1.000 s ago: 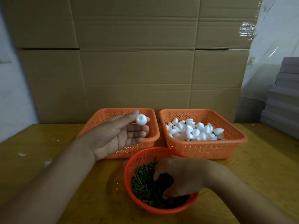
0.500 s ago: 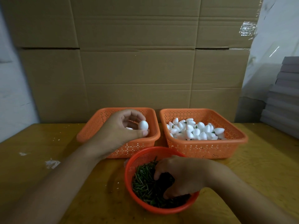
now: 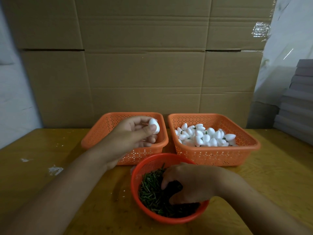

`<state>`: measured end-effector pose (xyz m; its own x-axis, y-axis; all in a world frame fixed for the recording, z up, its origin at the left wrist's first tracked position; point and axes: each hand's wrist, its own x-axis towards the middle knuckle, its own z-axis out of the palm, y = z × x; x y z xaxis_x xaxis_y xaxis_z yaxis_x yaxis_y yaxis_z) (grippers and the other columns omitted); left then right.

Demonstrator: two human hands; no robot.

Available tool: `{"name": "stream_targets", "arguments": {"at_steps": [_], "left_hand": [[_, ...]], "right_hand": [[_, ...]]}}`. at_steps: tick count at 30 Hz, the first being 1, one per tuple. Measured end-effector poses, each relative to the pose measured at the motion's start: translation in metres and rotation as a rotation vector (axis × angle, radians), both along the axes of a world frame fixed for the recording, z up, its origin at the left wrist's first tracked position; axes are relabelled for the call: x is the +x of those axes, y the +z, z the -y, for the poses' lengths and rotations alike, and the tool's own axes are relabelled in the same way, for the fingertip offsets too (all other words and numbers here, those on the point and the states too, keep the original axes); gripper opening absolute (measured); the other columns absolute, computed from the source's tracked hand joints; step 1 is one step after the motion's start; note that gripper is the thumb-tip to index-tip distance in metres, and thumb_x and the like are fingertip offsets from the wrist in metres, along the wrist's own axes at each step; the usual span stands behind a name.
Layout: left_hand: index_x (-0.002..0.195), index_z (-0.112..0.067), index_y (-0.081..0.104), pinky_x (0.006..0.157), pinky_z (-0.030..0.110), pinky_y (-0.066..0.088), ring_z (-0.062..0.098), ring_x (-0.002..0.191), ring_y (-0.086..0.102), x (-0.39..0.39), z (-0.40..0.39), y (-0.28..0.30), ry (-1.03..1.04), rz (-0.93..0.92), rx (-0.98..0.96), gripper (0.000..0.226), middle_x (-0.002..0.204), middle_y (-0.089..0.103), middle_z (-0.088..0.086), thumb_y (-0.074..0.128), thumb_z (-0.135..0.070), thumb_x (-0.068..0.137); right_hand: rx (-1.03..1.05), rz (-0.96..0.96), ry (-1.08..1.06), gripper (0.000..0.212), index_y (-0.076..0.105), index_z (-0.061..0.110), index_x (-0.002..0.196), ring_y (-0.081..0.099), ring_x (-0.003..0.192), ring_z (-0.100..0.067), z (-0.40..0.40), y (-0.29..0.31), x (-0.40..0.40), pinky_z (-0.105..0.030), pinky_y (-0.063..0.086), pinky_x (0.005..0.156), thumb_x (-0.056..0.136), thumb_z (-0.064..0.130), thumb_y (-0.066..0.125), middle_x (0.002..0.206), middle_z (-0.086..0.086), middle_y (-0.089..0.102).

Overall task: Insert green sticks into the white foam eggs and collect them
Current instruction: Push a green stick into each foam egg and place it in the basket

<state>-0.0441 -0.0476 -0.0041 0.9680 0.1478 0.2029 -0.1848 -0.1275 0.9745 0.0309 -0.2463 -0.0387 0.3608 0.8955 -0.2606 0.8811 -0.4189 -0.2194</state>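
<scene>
A wall of flattened cardboard (image 3: 144,65) stands along the back edge of a yellow wooden table (image 3: 42,184), with a stack of grey sheets (image 3: 298,102) at the far right edge. Toward the table's back, left of centre, sits an orange rectangular basket (image 3: 101,133); the left hand (image 3: 133,138) hangs over it, thumb and curled fingers pinching one white foam egg (image 3: 154,125) above the basket's right side. What lies inside that basket is mostly hidden by the hand. At the near edge, about mid-table, stands a round red basket (image 3: 147,167) filled with short green sticks (image 3: 150,189). The right hand (image 3: 191,185) reaches down into it, fingers curled among the sticks; whether they grip any cannot be told. Just right of the first basket, almost touching it, a second orange basket (image 3: 220,155) holds a heap of white foam eggs (image 3: 205,135), several showing green stick ends.
</scene>
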Motion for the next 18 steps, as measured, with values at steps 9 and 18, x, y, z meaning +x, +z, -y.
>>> {"name": "stream_targets", "arguments": {"at_steps": [9,18], "left_hand": [[0.103,-0.004,0.073,0.064,0.024,0.059,0.017,0.081,0.071,-0.0014,-0.0012,0.0068,-0.208,-0.142,-0.499,0.027,0.103,0.074,0.017,0.065,-0.024,0.087],[0.094,-0.01,0.078,0.062,0.024,0.058,0.018,0.084,0.068,-0.0017,-0.0032,0.0064,-0.187,-0.145,-0.48,0.019,0.106,0.073,0.016,0.071,-0.025,0.084]], "right_hand": [[0.149,-0.02,-0.021,0.015,0.075,0.027,0.102,0.062,0.095,-0.001,-0.0028,-0.0029,-0.0004,-0.032,0.053,0.091,0.09,0.028,0.066,0.104,0.014,0.071],[0.163,-0.003,-0.049,0.013,0.077,0.025,0.1,0.064,0.092,-0.001,0.0004,-0.0006,0.002,-0.03,0.054,0.087,0.089,0.026,0.069,0.101,0.012,0.073]]}}
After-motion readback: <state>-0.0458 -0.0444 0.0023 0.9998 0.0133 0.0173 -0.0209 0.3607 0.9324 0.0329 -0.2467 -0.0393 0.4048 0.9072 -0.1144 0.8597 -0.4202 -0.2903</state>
